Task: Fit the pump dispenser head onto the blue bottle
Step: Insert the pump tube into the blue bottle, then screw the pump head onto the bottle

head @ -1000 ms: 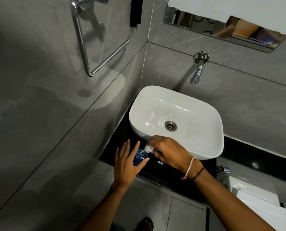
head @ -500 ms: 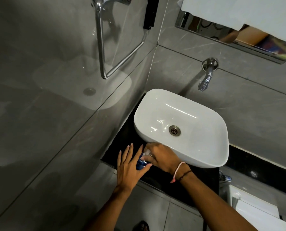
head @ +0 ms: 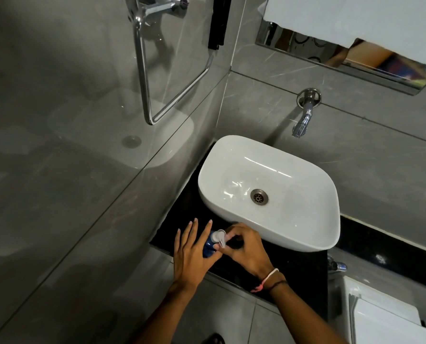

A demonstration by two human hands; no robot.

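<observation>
A small blue plastic bottle [head: 208,245] stands on the black polished stone worktop [head: 296,266], just beside the near left corner of the white rounded ceramic basin [head: 269,192]. A white plastic pump dispenser head [head: 219,237] sits at the top of the bottle, its nozzle pointing toward the near side.

The left hand [head: 192,254] is on the left of the bottle with its fingers [head: 193,230] straight and fanned toward the far wall; its grip is spread, the thumb lying against the bottle's near side and the palm beside the body. The right hand [head: 246,249] comes in from the right with its fingers curled, its grip pinching the pump head between thumb and fingertips. How far the pump is seated on the neck is hard to say, since the hands cover the joint. A pink thread and a dark cord band [head: 269,281] circle the right wrist.

A round metal drain [head: 259,196] lies in the middle of the basin bowl. On the far grey tiled wall, a chrome tap [head: 303,115] points down over the basin's far rim. On the left wall hangs a chrome towel ring [head: 157,78], with the basin mirrored faintly in the glossy tile below it. A mirror edge [head: 343,58] runs along the far right, partly covered by a white sheet [head: 355,16]. At the near right stands a white boxy fixture [head: 385,316].
</observation>
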